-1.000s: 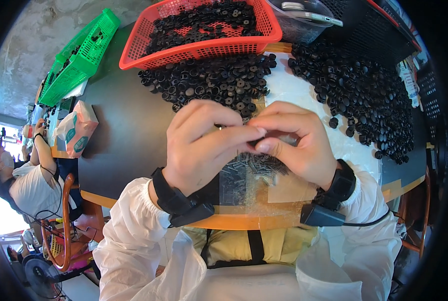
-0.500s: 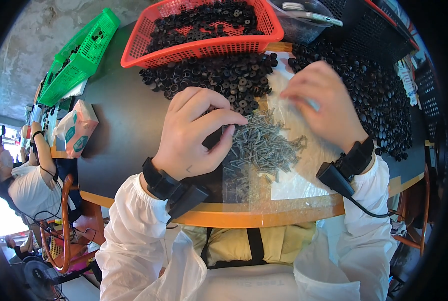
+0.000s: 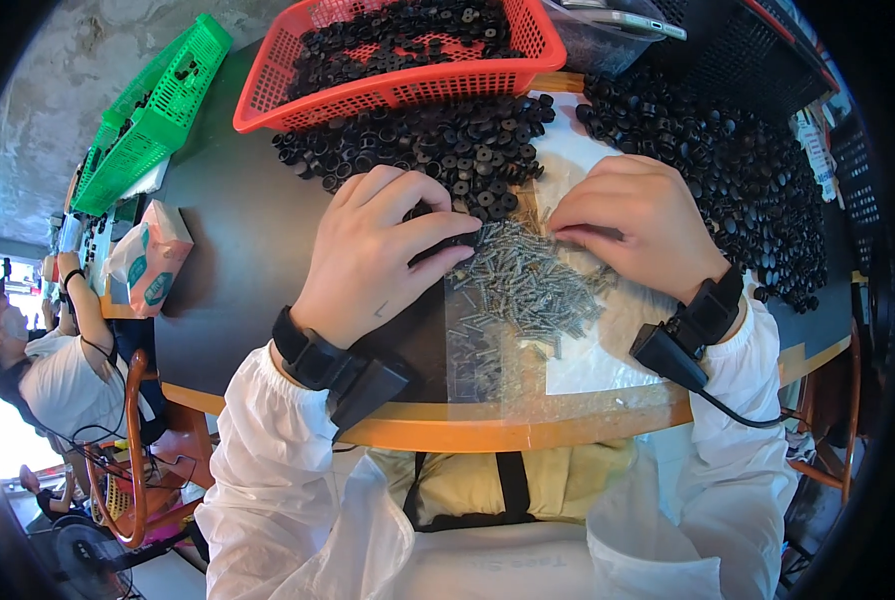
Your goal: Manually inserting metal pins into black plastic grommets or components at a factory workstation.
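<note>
My left hand (image 3: 372,250) is closed in a pinch at the left edge of a heap of small metal screws (image 3: 532,290). Between its thumb and fingertips shows a bit of a small black part (image 3: 462,240), mostly covered. Across the heap, my right hand (image 3: 647,225) has thumb and fingertips pressed together just above the screws; what they hold, if anything, is too small to make out. Beyond my left hand lies a pile of black round parts (image 3: 407,140), some with a centre hole. A heap of shiny black caps (image 3: 737,190) spreads beyond my right hand.
A red basket (image 3: 387,97) of black parts stands at the back. Behind the caps is a black crate (image 3: 747,50), beside a clear tub (image 3: 597,45). At left are a tissue pack (image 3: 167,255), a green basket (image 3: 162,115) and a seated person (image 3: 67,375).
My right hand has come down and left toward the screws, its fingers drawing together. My left hand has shifted only slightly and keeps its pinch.
</note>
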A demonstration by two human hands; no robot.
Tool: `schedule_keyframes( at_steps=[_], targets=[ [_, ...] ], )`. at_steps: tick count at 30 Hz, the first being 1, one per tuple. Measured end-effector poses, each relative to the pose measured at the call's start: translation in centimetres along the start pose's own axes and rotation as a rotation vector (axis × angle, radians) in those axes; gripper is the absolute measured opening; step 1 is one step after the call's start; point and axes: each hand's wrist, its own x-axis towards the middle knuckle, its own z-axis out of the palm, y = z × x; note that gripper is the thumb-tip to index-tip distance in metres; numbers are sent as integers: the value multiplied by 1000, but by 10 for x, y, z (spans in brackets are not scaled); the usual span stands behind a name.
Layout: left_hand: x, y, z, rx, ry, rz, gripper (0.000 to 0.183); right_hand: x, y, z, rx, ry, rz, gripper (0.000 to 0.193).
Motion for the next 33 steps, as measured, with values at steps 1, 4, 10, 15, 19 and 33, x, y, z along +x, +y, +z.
schedule_keyframes(
  at_steps=[1, 4, 10, 15, 19, 33],
  targets=[
    [0, -1, 0, 9, 0, 3, 25, -2, 1, 1, -4, 22, 20, 16],
    [1, 0, -4, 24, -12, 5, 24, -2, 0, 1, 34, 47, 88, 15],
    [1, 1, 3, -110, 36, -41, 25, 0, -3, 5, 131, 69, 119, 12],
    [4, 9, 3, -167, 70, -53, 25, 0, -10, 9, 185, 38, 154, 17],
    [3, 13, 2, -209, 53, -96, 27, 4, -15, 9, 182, 19, 198, 19],
    [5, 23, 8, -312, 120, -126, 19, 8, -43, 21, 831, 179, 517, 30]
  ],
)
